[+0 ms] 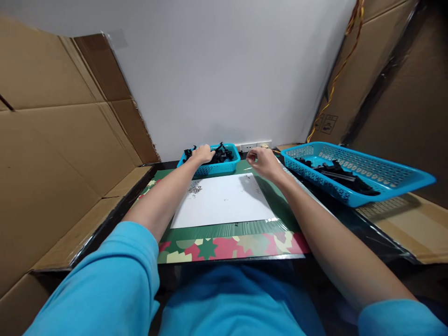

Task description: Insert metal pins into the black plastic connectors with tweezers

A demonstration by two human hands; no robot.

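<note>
My left hand (203, 154) reaches over the far blue basket (227, 166), palm down. It is among black plastic parts (223, 155), and its fingertips are hidden, so I cannot tell whether it grips one. My right hand (263, 162) hovers past the far right corner of a white sheet (217, 210). Its fingers curl inward with thumb and forefinger close together; anything between them is too small to make out. On the sheet's left side lies a little heap of tiny metallic pieces (194, 189), and a few specks are scattered elsewhere on it.
To the right, a larger blue basket (357, 200) holds long black parts (345, 177). Cardboard walls (70, 154) rise on both sides. A white wall with a socket strip (249, 147) stands behind. Twisted yellow wire (332, 88) hangs at the right. The green mat (217, 232) has a patterned front edge.
</note>
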